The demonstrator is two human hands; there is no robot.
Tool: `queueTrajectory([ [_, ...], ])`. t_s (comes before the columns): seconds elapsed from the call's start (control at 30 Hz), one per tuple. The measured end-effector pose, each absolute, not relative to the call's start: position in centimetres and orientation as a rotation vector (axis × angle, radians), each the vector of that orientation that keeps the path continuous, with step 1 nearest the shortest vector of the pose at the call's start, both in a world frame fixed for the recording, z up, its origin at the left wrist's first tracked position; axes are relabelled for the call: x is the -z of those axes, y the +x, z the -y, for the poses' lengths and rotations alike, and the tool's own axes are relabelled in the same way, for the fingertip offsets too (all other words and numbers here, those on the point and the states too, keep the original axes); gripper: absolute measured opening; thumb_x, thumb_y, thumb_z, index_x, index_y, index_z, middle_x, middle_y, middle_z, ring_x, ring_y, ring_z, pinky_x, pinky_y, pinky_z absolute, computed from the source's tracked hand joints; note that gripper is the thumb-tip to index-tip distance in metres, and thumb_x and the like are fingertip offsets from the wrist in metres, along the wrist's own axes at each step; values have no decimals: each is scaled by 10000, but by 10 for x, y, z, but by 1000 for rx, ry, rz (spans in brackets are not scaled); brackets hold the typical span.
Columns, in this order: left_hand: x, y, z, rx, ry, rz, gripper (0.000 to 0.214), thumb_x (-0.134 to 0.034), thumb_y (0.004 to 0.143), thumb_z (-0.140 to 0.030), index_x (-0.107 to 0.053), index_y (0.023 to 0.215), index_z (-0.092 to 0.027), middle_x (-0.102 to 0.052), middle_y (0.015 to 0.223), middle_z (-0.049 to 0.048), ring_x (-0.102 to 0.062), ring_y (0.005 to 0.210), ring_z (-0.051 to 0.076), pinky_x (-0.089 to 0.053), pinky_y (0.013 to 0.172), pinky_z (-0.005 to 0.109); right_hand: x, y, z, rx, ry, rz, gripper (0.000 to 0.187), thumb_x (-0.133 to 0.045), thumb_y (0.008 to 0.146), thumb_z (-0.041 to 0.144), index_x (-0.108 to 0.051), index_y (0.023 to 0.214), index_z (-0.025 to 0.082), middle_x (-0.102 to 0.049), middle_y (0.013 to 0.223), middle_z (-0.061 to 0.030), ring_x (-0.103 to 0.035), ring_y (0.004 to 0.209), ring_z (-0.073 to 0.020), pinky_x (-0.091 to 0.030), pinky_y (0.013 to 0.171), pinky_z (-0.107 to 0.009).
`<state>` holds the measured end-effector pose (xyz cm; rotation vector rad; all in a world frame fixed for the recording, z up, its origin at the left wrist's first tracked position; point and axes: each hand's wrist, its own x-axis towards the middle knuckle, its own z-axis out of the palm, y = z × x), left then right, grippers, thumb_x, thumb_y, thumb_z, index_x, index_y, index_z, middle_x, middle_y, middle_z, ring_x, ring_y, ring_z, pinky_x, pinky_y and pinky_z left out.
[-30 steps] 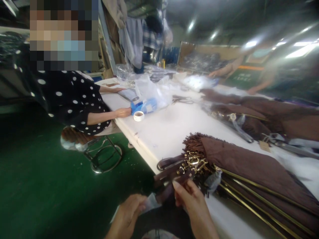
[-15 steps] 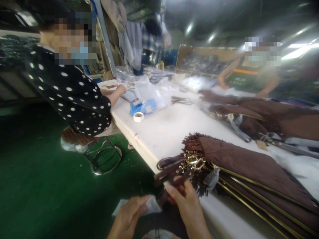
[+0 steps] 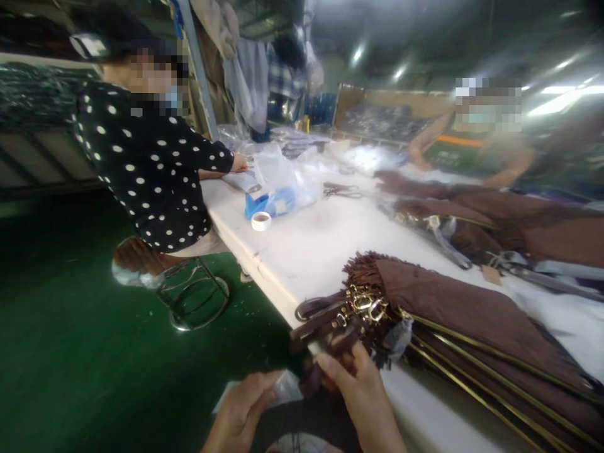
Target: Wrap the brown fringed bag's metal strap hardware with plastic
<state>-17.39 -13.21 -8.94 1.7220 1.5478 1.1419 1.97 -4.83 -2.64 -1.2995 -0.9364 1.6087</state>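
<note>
My left hand [image 3: 241, 401], at the bottom of the view, is closed around a small clear plastic sleeve [image 3: 287, 387] that sticks out on both sides. Just right of it, my right hand [image 3: 361, 391] pinches a dark brown strap [image 3: 345, 341] between thumb and fingers. Part of the strap hangs toward the sleeve's end. Beyond the right hand, a stack of brown fringed bags [image 3: 453, 302] with gold zippers lies at the table edge. Gold clasps [image 3: 365, 302] and more brown straps [image 3: 318, 324] spill from the stack.
A white table [image 3: 302, 251] runs away from me. On it are a white tape roll [image 3: 261, 221], a blue tape dispenser [image 3: 257, 205], scissors [image 3: 340, 190] and more brown bags [image 3: 523, 207]. One co-worker [image 3: 151, 170] sits on a stool [image 3: 198, 302] at left; another [image 3: 457, 151] is across the table.
The co-worker at left has leaned forward, with an arm reaching farther over the table. My right hand has shifted slightly with the strap; my left hand has hardly moved.
</note>
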Motion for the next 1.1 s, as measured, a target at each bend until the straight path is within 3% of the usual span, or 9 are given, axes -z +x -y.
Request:
queueTrajectory([
  [0.17,92,-174,133,-1175,1766,-1494,290,-472,975,-300,-629,1219,-284,-717,1005,33,-673,902,177,-521,784,208,30,20,47,-1615,-1281,926,493,-824,638,471,-562,954,196,-686,664,21,-640,599,-159,-486,522,-226],
  [0.47,90,-166,131,-1259,1710,-1476,280,-477,970,-348,-700,1126,-287,-728,987,43,-689,892,201,-558,732,225,32,26,43,-1646,-1264,962,424,-799,696,439,-557,959,210,-662,672,43,-622,597,-144,-479,534,-228],
  [0.7,80,-165,130,-1100,1423,-1382,294,-532,944,-390,-671,1177,-278,-714,1056,34,-657,977,199,-497,846,237,27,20,47,-1582,-1304,931,407,-811,656,425,-593,925,210,-681,697,25,-648,628,-174,-509,539,-251],
  [0.9,98,-154,127,-1020,770,-1117,408,-726,774,-518,-654,817,-119,-680,684,39,-569,570,119,-386,539,195,28,30,47,-1632,-1269,972,369,-793,706,407,-577,931,210,-657,683,36,-610,610,-137,-468,520,-211],
  [1.1,100,-153,123,-1051,674,-1158,445,-753,726,-550,-592,771,-138,-666,628,39,-525,502,102,-320,479,185,35,41,49,-1508,-1319,963,422,-775,712,477,-552,966,224,-697,770,5,-654,711,-185,-522,609,-264],
])
